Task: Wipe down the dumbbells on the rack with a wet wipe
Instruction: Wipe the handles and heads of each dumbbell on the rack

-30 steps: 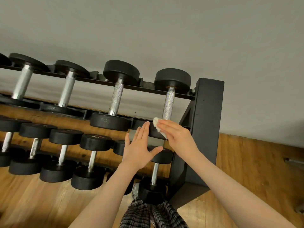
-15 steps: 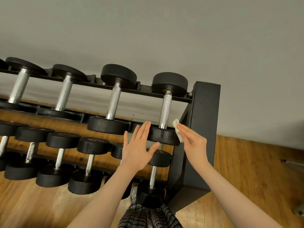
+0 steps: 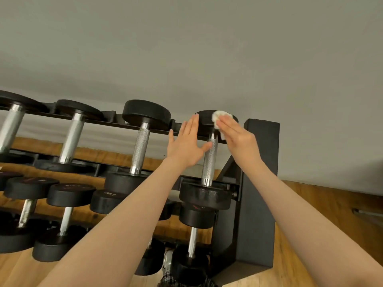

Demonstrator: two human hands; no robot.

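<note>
A black rack point(image 3: 258, 183) holds rows of black dumbbells with silver handles. The rightmost top-row dumbbell point(image 3: 209, 160) stands at the rack's right end. My right hand point(image 3: 238, 139) presses a crumpled white wet wipe point(image 3: 219, 118) with straight fingers against that dumbbell's far head point(image 3: 204, 121). My left hand point(image 3: 186, 143) is flat with fingers extended, its fingertips at the left edge of the same head and its thumb beside the handle. The near head point(image 3: 205, 195) is uncovered.
More dumbbells fill the top row to the left point(image 3: 141, 146) and the lower rows point(image 3: 66, 195). A grey wall rises behind the rack. Wooden floor point(image 3: 323, 224) spreads right of the rack's upright side panel. A shoe and checked trousers point(image 3: 170, 264) show below.
Both hands have risen from the near head of the rightmost dumbbell to its far head. The wipe has gone with my right hand from the near head's right side up to the far head.
</note>
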